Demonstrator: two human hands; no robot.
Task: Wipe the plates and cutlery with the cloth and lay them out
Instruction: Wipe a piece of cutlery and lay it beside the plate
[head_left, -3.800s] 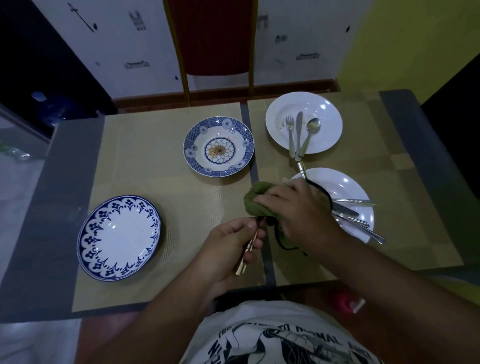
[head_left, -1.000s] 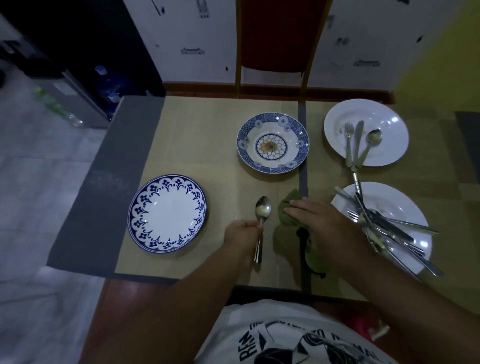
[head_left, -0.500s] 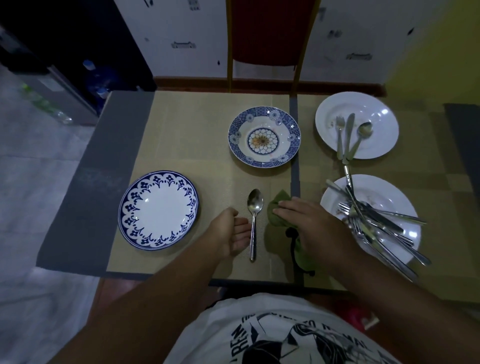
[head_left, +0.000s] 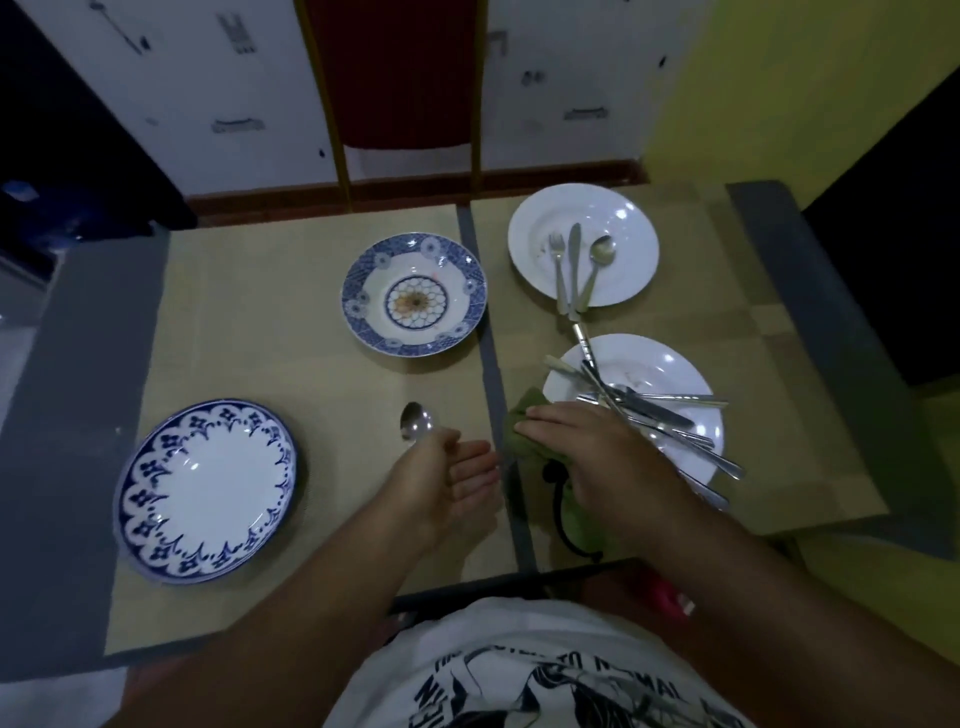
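Bare placemat (head_left: 249, 312) lies open at centre left of the frame. At right, the cutlery pile (head_left: 654, 415) juts over the white plate (head_left: 675, 358), crowding passage.

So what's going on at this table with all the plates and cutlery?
A person is cleaning tableware and setting it out. The right hand rests flat on a green cloth beside a white plate piled with cutlery. The left hand is open and empty, just over the handle of a spoon lying on the placemat. A blue-rimmed plate, a patterned bowl and another white plate holding a fork, knife and spoon sit around them.
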